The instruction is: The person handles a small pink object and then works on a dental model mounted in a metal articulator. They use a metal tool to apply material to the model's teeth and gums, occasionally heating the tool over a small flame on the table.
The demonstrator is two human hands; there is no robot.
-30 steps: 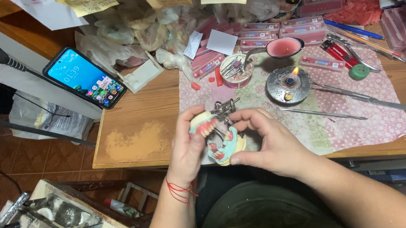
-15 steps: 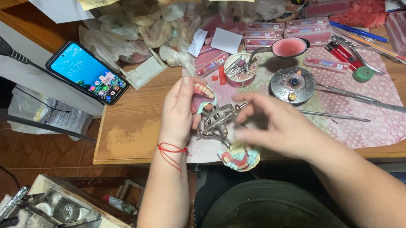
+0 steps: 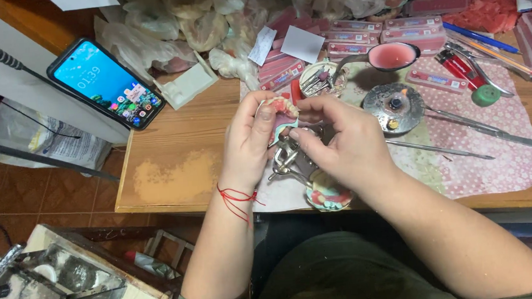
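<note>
At ten o'clock: smartphone [image 3: 106,83] propped on wooden bench [image 3: 174,174] | centre: left hand [image 3: 254,143] fingers clenched round pink denture model [image 3: 279,112], tilted up, likely for viewing | right hand [image 3: 345,142] pinching metal articulator [image 3: 290,160] to steady it | two o'clock: pink wax bowl [image 3: 393,55], burner [image 3: 395,107] within reach

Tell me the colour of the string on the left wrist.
Red; the string shows clearly in the head view.
</note>
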